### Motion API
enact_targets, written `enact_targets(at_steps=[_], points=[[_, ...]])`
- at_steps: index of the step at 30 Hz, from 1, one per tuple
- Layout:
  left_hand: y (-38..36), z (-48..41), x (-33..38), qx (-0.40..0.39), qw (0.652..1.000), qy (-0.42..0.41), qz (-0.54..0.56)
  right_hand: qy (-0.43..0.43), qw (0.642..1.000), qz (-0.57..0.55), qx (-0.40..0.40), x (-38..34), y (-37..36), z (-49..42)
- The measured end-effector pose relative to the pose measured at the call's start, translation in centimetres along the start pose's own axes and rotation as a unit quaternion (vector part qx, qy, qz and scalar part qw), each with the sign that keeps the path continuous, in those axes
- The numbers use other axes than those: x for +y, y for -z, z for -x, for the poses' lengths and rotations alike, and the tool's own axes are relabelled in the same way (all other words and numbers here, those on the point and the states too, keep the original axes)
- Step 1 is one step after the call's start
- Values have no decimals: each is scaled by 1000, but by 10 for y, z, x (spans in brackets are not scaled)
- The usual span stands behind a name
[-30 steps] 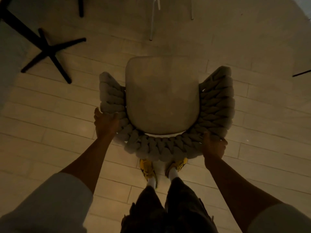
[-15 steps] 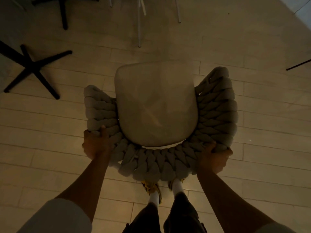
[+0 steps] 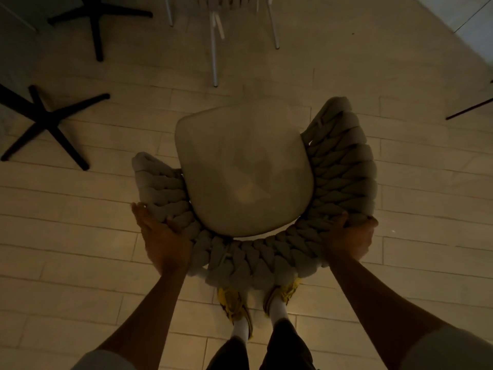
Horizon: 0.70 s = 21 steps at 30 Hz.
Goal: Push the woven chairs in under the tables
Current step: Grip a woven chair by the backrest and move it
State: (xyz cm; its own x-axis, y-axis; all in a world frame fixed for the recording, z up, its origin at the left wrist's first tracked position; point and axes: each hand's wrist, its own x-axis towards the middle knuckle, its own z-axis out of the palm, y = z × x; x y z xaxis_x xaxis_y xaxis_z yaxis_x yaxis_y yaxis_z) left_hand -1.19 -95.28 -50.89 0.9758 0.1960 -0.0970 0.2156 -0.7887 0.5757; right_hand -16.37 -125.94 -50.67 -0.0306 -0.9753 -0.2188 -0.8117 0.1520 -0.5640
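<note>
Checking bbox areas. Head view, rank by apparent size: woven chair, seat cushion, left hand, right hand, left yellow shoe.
1. woven chair
2. seat cushion
3. left hand and right hand: look alike, unranked
4. left yellow shoe (partly hidden under chair)

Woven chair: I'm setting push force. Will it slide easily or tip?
Likely slides readily on the smooth tiled floor. The chunky weave of the woven chair probably squashes a little under the left hand and right hand. Pushed at its top rim, it might rock forward.
</note>
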Motion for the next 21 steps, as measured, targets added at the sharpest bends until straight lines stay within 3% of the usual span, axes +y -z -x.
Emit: enact_targets(at_steps=[4,12,21], points=[[-12,6,12,7,1000,12,23,18,1000,25,-4,-10,-2,-25],[-32,13,42,43,974,190,118,54,997,61,-8,-32,-5,-65],[-64,23,69,69,973,203,85,87,993,73,-24,-60,-9,-113]])
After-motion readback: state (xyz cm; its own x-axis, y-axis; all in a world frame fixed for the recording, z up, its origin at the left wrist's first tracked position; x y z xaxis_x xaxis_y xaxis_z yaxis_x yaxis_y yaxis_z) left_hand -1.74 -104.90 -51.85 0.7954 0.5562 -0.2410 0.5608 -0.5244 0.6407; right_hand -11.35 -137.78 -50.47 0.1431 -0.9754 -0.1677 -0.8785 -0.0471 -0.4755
